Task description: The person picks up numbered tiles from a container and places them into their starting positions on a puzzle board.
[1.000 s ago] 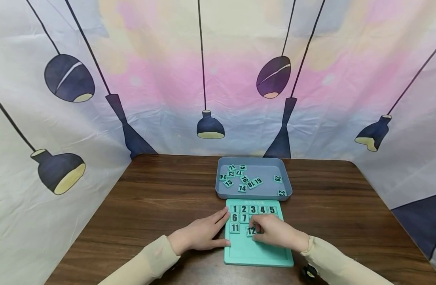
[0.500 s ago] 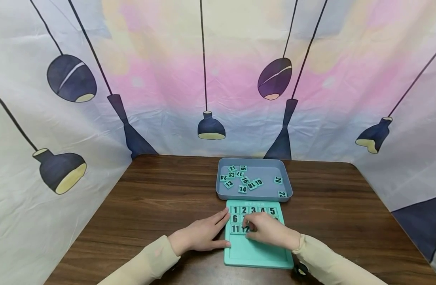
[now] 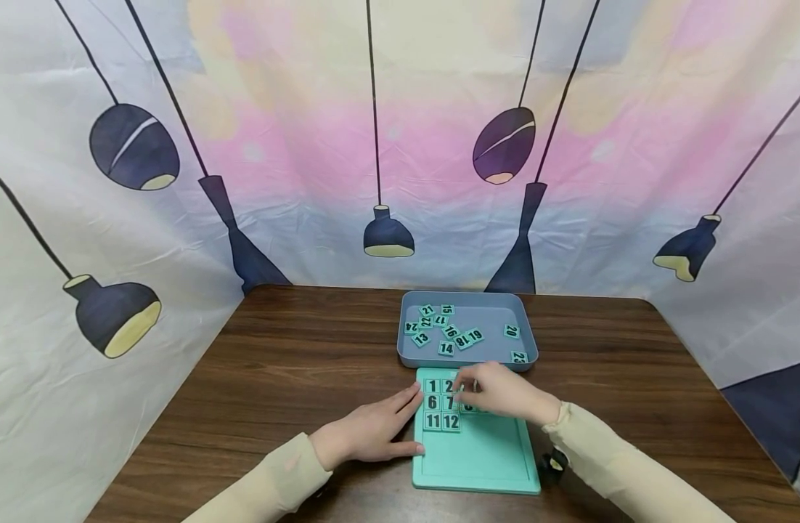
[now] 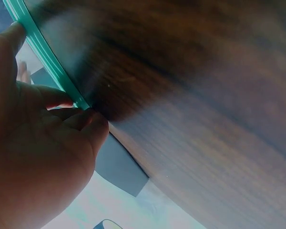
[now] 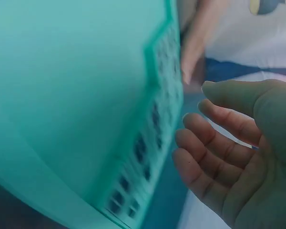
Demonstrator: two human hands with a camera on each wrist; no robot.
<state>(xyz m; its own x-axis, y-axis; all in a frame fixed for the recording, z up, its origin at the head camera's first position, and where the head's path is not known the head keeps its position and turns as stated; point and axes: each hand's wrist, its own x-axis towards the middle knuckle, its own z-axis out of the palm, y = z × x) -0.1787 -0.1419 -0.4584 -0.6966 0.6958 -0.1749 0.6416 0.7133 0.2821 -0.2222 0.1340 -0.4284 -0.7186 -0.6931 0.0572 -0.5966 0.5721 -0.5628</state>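
A mint-green number board (image 3: 478,461) lies on the table, with numbered tiles set in rows at its far side. The 12 tile (image 3: 451,422) sits flat beside the 11 tile (image 3: 433,421) in the third row. Against the board's left edge rests my left hand (image 3: 372,430), fingers extended; the left wrist view shows its fingertips touching the green rim (image 4: 52,64). My right hand (image 3: 501,392) hovers over the upper rows, hiding several tiles. In the right wrist view its fingers (image 5: 200,167) are loosely bent, apart from the thumb, with nothing between them.
A grey-blue tray (image 3: 488,312) stands just behind the board. Loose tiles lie in it, among them the 14 tile (image 3: 446,349), the 13 tile (image 3: 420,339) and the 20 tile (image 3: 512,331). Brown wooden tabletop (image 3: 295,363) surrounds both, with a lamp-patterned cloth (image 3: 308,145) behind.
My right hand slid the 12 tile left into place beside the 11 tile, let it go and moved up toward the tray. The left hand stayed at the board's edge.
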